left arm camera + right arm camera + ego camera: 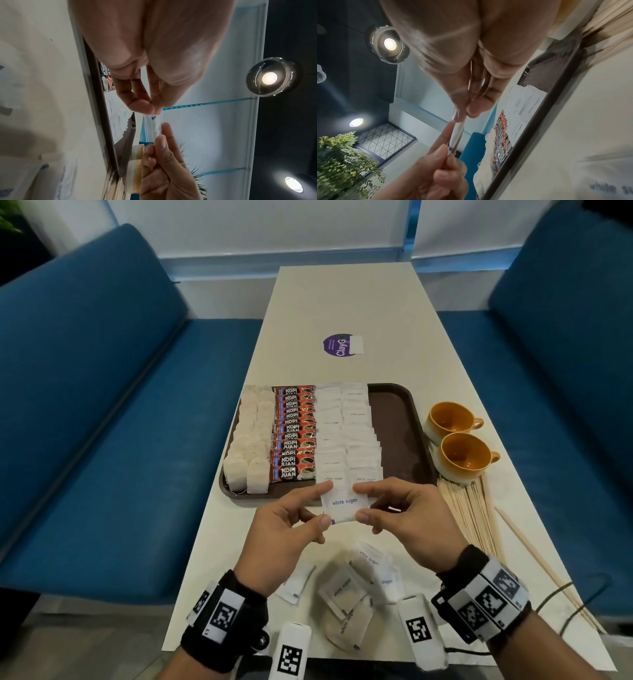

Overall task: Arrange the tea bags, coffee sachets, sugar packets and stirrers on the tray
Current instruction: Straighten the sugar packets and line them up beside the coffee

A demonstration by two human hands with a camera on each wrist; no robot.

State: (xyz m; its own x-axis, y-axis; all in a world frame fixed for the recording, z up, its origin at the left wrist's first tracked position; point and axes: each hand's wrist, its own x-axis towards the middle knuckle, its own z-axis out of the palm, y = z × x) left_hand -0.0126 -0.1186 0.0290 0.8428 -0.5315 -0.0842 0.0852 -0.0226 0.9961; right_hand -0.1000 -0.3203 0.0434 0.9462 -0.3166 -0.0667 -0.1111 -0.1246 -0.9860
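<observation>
While the sugar packet (342, 505) is held in the air just in front of the tray (394, 419), the risk is judged to be in setting it down; a careless drop onto the overlapped sugar rows (346, 436) could knock them askew or against the coffee sachets (293, 436); a hard pinch might burst the paper. Left hand (287, 529) and right hand (407, 515) each pinch one side edge between thumb and forefinger, the other fingers (390, 494) loosely curled; loose packets (356, 587) and stirrers (469, 511) lie on the counter (342, 302) off the tray.
</observation>
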